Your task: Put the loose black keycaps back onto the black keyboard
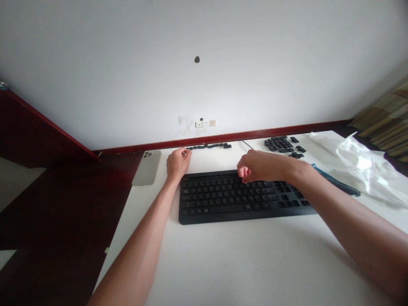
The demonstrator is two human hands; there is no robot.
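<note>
A black keyboard (223, 197) lies on the white table, most of its main keys in place. Toward its right end, bare key sockets (288, 202) show. My right hand (256, 165) is over the keyboard's back edge with its fingers curled closed; what they hold, if anything, is hidden. Beyond the keyboard's back left corner rests my left hand (178, 162), fingers bent into a pinch whose contents I cannot make out. It is at the left end of a row of loose black keycaps (212, 145). More loose keycaps (279, 143) lie grouped at the back right.
A pale phone (147, 168) lies face down at the table's left edge. On the right are a blue-and-black tool handle (338, 182) and a crumpled clear plastic bag (366, 163). A thin cable (247, 145) runs toward the wall, where sockets (205, 123) are mounted.
</note>
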